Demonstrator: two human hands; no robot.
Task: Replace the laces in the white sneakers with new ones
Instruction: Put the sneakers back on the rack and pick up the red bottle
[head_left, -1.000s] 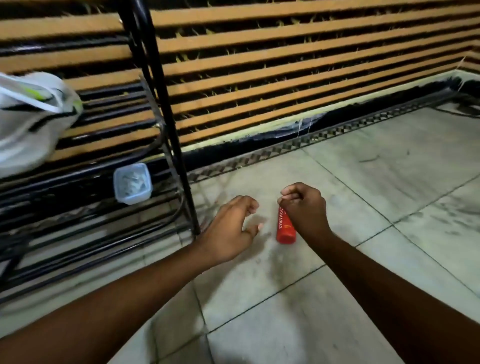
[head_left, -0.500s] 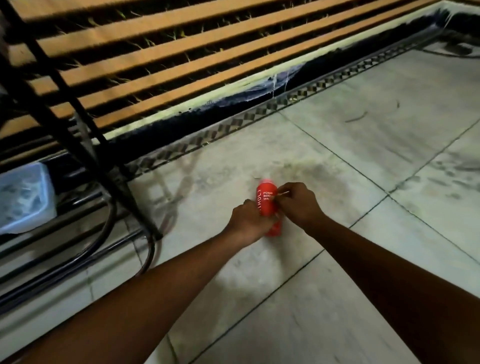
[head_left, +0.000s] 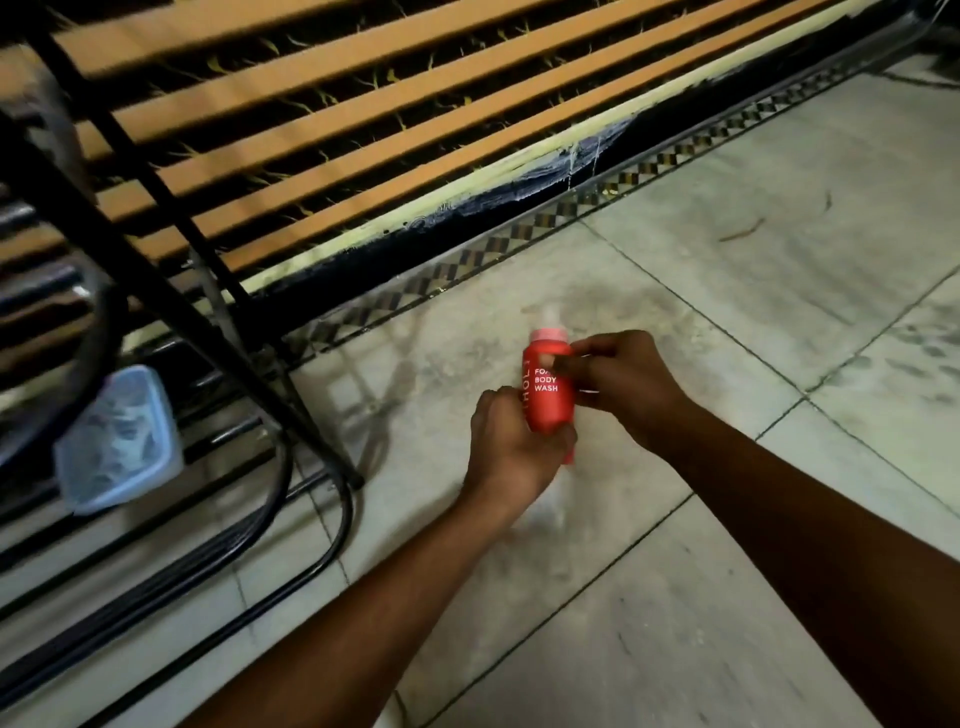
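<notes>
A red bottle (head_left: 549, 400) with white "BODY WASH" lettering is held upright over the tiled floor, in the middle of the head view. My left hand (head_left: 511, 447) grips its lower half from the left. My right hand (head_left: 623, 384) has its fingers curled against the bottle's upper right side near the cap. No sneakers and no laces are in view.
A black metal rack (head_left: 156, 291) stands at the left, with a pale blue plastic tub (head_left: 119, 441) on its low bars. An orange slatted wall (head_left: 363, 119) runs along the back. Pale floor tiles (head_left: 779, 291) spread to the right.
The bottle lay on the floor a second ago; both hands have since picked it up and hold it upright. The view has tilted down and moved closer.
</notes>
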